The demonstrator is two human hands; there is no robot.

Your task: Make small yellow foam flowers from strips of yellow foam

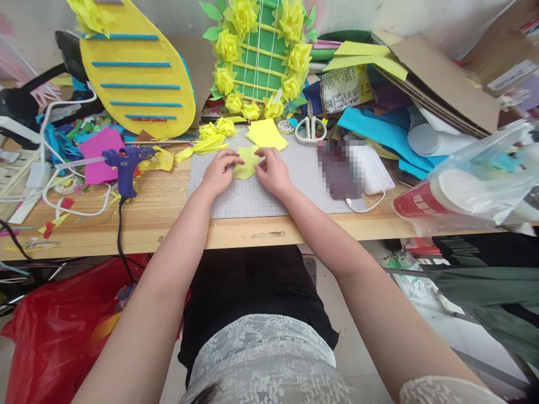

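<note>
Left grip [219,173] and right grip [273,173] sit close together, fingers curled in toward each other and pinched at the left and right edges of a small yellow paper sheet [246,163]; the sheet lies between the two sets of fingertips, over a grey gridded cutting mat [244,203] on the wooden counter [168,230]; whether its underside touches the mat cannot be told. Just beyond the right grip is a stack of yellow paper [266,133]; just beyond the left grip are loose yellow paper pieces [213,141]; farther past both grips stands a green panel [255,73] with white strings, bordered by yellow paper flowers [227,46]; beyond and left of the left grip leans a yellow rounded board [138,76] with blue strips. Well left of the left grip is a blue glue gun [127,168], with pink paper [101,148] behind it; beyond and right of the right grip lie white-handled scissors [310,132]; nearer on that side are a pixelated dark object [341,168] and a white device [373,167] beside it; farther right, a red and white cup [425,196] lies tilted in a clear plastic bag [490,191].
</note>
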